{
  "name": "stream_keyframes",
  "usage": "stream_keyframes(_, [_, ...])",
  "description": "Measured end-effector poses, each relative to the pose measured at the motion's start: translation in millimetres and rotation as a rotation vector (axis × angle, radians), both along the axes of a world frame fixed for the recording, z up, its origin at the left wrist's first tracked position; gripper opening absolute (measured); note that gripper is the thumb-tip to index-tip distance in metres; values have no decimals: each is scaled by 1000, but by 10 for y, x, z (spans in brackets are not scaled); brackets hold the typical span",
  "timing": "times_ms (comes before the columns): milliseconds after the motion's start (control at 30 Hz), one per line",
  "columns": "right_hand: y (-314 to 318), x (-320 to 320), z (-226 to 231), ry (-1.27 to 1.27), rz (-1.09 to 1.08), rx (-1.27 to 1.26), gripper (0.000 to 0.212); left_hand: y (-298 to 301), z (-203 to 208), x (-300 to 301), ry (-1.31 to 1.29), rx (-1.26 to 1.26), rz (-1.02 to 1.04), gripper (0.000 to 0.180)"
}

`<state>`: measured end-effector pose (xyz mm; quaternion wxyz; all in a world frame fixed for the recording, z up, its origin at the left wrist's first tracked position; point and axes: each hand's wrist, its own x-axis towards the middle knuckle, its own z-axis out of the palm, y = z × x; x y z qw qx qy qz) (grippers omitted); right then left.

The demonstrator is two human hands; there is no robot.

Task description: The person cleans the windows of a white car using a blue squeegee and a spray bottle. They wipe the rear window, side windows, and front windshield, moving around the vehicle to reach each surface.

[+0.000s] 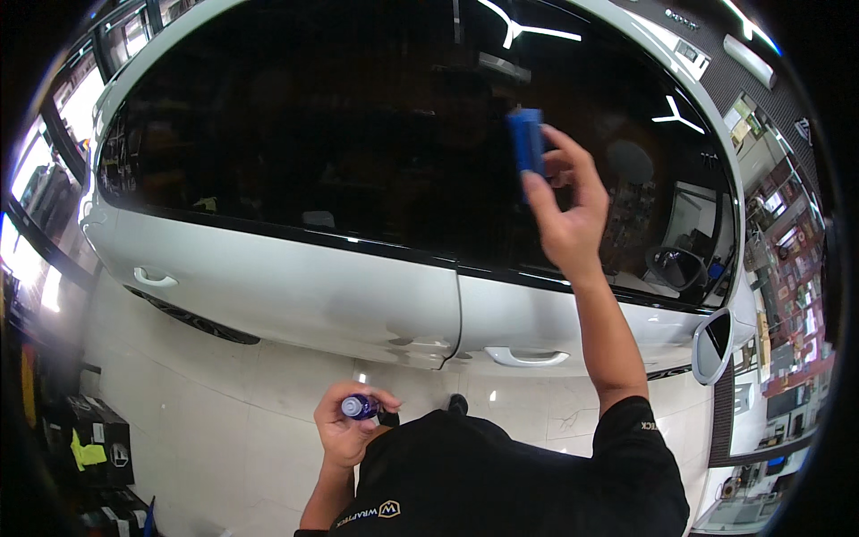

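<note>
My right hand (573,210) is stretched out over the dark side window (358,152) of a white car. Its thumb and fingers grip a blue block (528,139), which looks like an applicator pad, at or close to the glass. Lower down, near my body, my left hand (335,430) is wrapped round a small purple bottle (361,407) with a pale cap or top. The bottle's top points up toward me, and most of its body is hidden by the fingers and the view.
Below the window run the white door panels (304,277) with door handles (528,357). A side mirror (713,347) juts out at the right. Black boxes (98,438) stand on the tiled floor at lower left, and stocked shelves (787,313) line the far right.
</note>
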<state>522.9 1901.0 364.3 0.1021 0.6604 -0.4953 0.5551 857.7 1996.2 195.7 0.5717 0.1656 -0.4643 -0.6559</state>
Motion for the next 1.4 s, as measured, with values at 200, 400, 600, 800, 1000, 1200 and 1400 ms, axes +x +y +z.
stream_keyframes(200, [-866, 974, 170, 562, 86, -108, 42, -87, -123, 624, -67, 29, 162, 54])
stream_keyframes(400, [-2075, 1155, 843, 1020, -267, -463, 43, -211, -40, 781, -100, -27, 165, 54])
stream_keyframes(600, [-2330, 1037, 1231, 871, -328, -409, 29, -145, 14, 549, -24, -4, 249, 56])
stream_keyframes(800, [-2286, 943, 1261, 897, -314, -464, 29, -169, -28, 601, -69, 4, 241, 53])
stream_keyframes(1000, [-1740, 1045, -5, 1026, -85, -209, 50, -484, -10, 816, -30, 13, 182, 54])
stream_keyframes(1200, [-1220, 959, -1410, 1185, 36, -104, 44, -1106, 104, 1154, -36, -76, 80, 57])
stream_keyframes(1400, [-2136, 1073, 518, 1003, -320, -346, 35, -1741, 193, 1904, -76, -131, -33, 58])
